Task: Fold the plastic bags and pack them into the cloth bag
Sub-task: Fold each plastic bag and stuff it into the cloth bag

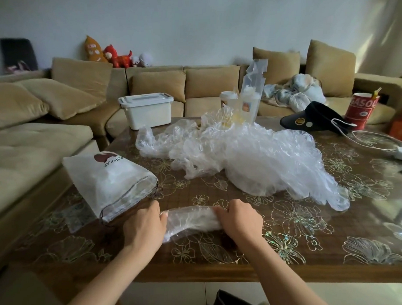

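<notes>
Cloth bag (110,185) lies by the tabletop's (312,239) left edge, its open mouth touching or just beside my left hand (144,225). Both hands curl round the ends of a folded plastic bag (191,219), whose long axis runs left to right along the near edge, with my right hand (240,219) on its far end. Packing, I judge, means swinging it leftward. The loose plastic bags (252,155) are heaped behind.

A rolled clear plastic bag (191,217) lies on the floral brown table (289,240) before me. The white cloth bag (105,180) lies left of it, a heap of crumpled clear bags (252,155) behind.
</notes>
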